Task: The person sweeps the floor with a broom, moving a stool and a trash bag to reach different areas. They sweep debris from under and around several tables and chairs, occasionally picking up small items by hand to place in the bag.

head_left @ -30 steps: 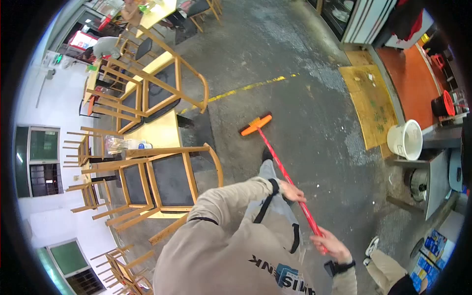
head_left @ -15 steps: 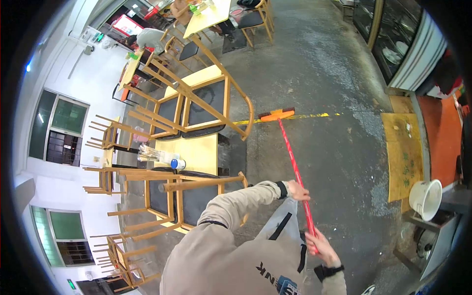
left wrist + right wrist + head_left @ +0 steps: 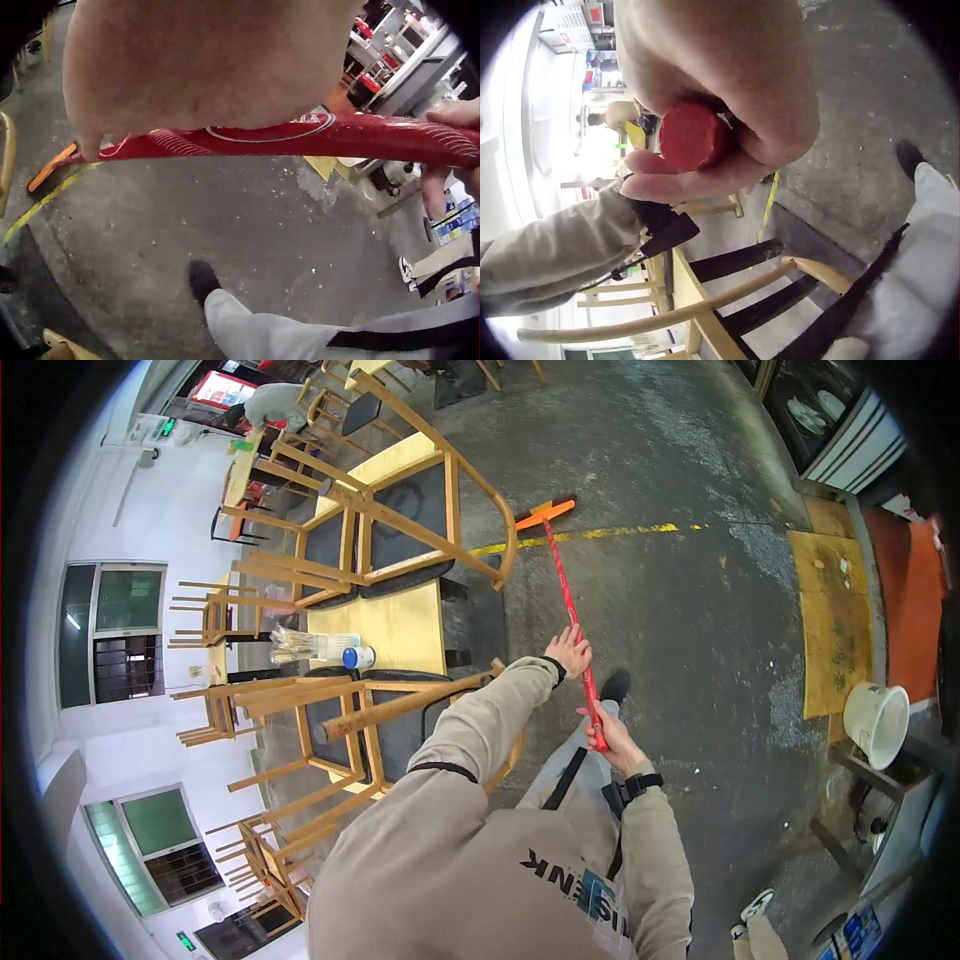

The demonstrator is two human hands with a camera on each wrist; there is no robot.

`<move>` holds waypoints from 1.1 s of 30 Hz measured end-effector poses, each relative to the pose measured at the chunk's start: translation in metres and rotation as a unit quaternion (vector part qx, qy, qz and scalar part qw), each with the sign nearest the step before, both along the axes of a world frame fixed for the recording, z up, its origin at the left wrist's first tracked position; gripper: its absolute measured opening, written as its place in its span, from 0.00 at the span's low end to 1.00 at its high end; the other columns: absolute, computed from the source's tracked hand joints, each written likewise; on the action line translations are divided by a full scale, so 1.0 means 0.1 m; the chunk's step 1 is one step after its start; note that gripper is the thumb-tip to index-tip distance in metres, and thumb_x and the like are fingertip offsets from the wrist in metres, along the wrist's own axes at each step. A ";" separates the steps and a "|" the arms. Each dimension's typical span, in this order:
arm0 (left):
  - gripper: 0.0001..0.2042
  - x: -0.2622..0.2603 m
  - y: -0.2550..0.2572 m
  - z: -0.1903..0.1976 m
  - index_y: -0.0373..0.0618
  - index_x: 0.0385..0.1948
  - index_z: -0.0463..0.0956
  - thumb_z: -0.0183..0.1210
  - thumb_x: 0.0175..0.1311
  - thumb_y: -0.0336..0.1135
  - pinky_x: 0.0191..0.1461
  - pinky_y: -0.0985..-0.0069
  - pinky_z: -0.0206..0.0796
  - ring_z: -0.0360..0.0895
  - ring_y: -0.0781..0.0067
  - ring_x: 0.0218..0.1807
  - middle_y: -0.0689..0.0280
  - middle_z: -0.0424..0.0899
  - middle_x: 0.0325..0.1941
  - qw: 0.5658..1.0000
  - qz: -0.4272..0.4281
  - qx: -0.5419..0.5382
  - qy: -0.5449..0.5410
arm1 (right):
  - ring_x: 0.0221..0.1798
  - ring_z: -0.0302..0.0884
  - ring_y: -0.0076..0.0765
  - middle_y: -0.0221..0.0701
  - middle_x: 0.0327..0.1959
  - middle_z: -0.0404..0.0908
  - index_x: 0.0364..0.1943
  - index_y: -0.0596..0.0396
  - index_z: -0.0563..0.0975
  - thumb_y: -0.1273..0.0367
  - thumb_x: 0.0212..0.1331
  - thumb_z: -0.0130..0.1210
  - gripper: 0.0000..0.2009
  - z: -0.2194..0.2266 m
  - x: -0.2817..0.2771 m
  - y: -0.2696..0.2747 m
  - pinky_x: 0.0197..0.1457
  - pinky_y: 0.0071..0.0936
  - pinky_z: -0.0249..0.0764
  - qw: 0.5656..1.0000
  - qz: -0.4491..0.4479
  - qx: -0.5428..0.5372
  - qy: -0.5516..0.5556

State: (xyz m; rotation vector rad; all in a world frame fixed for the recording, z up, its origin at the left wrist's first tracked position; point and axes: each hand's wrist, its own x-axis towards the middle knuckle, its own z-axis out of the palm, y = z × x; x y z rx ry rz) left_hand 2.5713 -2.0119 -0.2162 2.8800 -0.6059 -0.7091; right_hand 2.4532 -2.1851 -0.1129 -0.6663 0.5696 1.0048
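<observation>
Broom [image 3: 559, 570] angled away from me, head by the yellow line [image 3: 640, 530]

So the handle runs out ahead, tipping a bit left. My left hand [image 3: 569, 652] grips it nearer the orange head [image 3: 545, 513]; my right hand [image 3: 615, 738] holds the butt end. Hands are close but apart. Left wrist view's mostly my own hand, hiding part of the handle. Can't tell if the bristles touch the floor.

"Brooms [image 3: 560, 575] in the two hands [image 3: 570, 651]?"
"One."
"Right of them?"
"One white bucket [image 3: 877, 724]."
"Left?"
"One blue-lidded jar [image 3: 358, 657], two green-paned windows [image 3: 130, 600]."
"Ahead?"
"One yellow line [image 3: 630, 530]."
"Close by?"
"One dark shoe [image 3: 616, 685]."
</observation>
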 end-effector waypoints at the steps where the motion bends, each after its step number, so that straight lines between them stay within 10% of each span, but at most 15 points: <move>1: 0.17 -0.13 -0.05 -0.04 0.49 0.48 0.67 0.40 0.61 0.44 0.62 0.49 0.51 0.53 0.46 0.66 0.45 0.54 0.64 1.000 -0.003 -0.007 0.000 | 0.18 0.62 0.18 0.22 0.18 0.64 0.51 0.58 0.67 0.48 0.62 0.40 0.27 0.02 -0.15 -0.08 0.22 0.20 0.65 1.000 -0.003 -0.003 0.005; 7: 0.21 -1.57 -0.83 -0.05 0.43 0.42 0.71 0.38 0.58 0.47 0.67 0.47 0.32 0.45 0.49 0.69 0.44 0.54 0.65 0.992 -0.082 -0.089 -0.044 | 0.13 0.49 0.10 0.14 0.15 0.54 0.46 0.60 0.69 0.53 0.64 0.41 0.22 0.43 -1.57 -0.86 0.15 0.10 0.48 0.996 -0.031 -0.063 0.052; 9: 0.22 -2.25 -1.13 -0.11 0.38 0.35 0.75 0.39 0.57 0.48 0.67 0.52 0.35 0.52 0.50 0.67 0.44 0.65 0.58 0.977 -0.125 -0.137 -0.102 | 0.14 0.51 0.10 0.14 0.14 0.54 0.47 0.57 0.70 0.51 0.64 0.40 0.23 0.54 -2.26 -1.13 0.16 0.12 0.52 0.994 -0.012 -0.093 0.063; 12: 0.20 -3.10 -1.57 0.10 0.41 0.18 0.77 0.43 0.57 0.47 0.54 0.60 0.60 0.77 0.55 0.31 0.53 0.79 0.24 0.922 -0.338 -0.183 0.042 | 0.12 0.52 0.11 0.15 0.13 0.54 0.47 0.56 0.70 0.52 0.64 0.39 0.22 0.84 -3.43 -1.42 0.14 0.12 0.54 0.988 -0.048 -0.127 0.071; 14: 0.27 -3.56 -1.76 0.45 0.42 0.20 0.78 0.36 0.62 0.54 0.33 0.57 0.69 0.76 0.48 0.31 0.53 0.79 0.24 0.888 -0.360 -0.151 0.242 | 0.09 0.51 0.12 0.16 0.12 0.57 0.46 0.55 0.70 0.55 0.65 0.39 0.19 1.19 -4.09 -1.38 0.08 0.13 0.51 0.976 -0.078 -0.180 0.093; 17: 0.30 -4.15 -1.98 0.73 0.48 0.28 0.80 0.32 0.62 0.61 0.41 0.57 0.68 0.76 0.48 0.37 0.52 0.80 0.29 0.800 -0.473 -0.122 0.347 | 0.07 0.53 0.14 0.17 0.10 0.61 0.45 0.48 0.71 0.53 0.64 0.40 0.17 1.48 -5.05 -1.37 0.08 0.15 0.50 0.957 -0.019 -0.261 0.124; 21: 0.21 -4.74 -2.23 0.67 0.41 0.26 0.73 0.33 0.65 0.45 0.39 0.53 0.67 0.75 0.44 0.36 0.52 0.79 0.27 0.679 -0.609 -0.161 0.377 | 0.07 0.50 0.14 0.17 0.10 0.57 0.54 0.47 0.67 0.52 0.64 0.39 0.20 2.03 -5.28 -1.30 0.07 0.16 0.48 0.968 -0.062 -0.185 0.157; 24: 0.22 -4.64 -2.16 0.84 0.41 0.26 0.74 0.34 0.65 0.46 0.39 0.53 0.68 0.76 0.44 0.36 0.51 0.79 0.26 0.690 -0.604 -0.174 0.358 | 0.06 0.51 0.15 0.19 0.10 0.57 0.60 0.46 0.62 0.53 0.65 0.38 0.22 2.09 -5.22 -1.33 0.08 0.16 0.51 0.973 -0.078 -0.131 0.172; 33: 0.19 -2.43 -1.59 0.74 0.38 0.22 0.75 0.42 0.60 0.45 0.31 0.55 0.71 0.77 0.47 0.27 0.53 0.79 0.21 0.879 -0.410 -0.143 0.197 | 0.05 0.55 0.17 0.19 0.10 0.58 0.59 0.45 0.62 0.54 0.66 0.37 0.21 1.26 -3.08 -1.29 0.07 0.17 0.55 0.991 -0.022 -0.113 0.064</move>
